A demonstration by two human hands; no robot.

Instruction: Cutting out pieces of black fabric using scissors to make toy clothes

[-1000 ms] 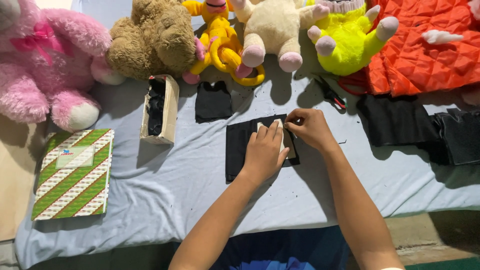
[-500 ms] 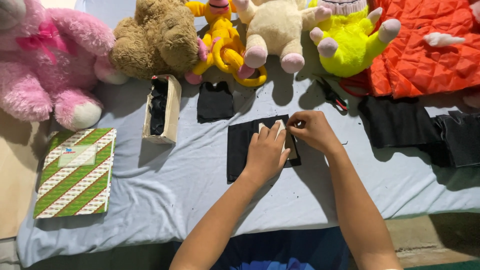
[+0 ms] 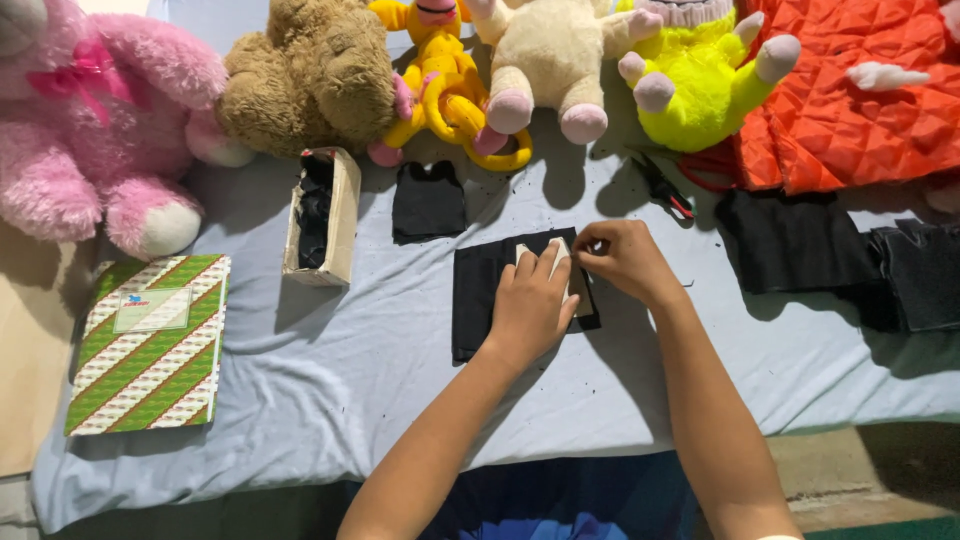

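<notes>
Head view, centre frame: left hand (image 3: pixel 530 300) pressed flat on black cloth (image 3: pixel 478 295), right hand (image 3: pixel 622 258) pinching pale template (image 3: pixel 577 283) (could slip, loosely held).

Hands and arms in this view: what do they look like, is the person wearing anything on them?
Both arms are bare from elbow to fingertip: no sleeves, gloves, watch or bracelet show. The left hand and right hand carry no rings that I can make out. Fingernails are short and plain. Only a sliver of blue clothing shows below, between the forearms.

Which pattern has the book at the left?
Diagonal green, white and brown stripes on the book, head view.
</notes>
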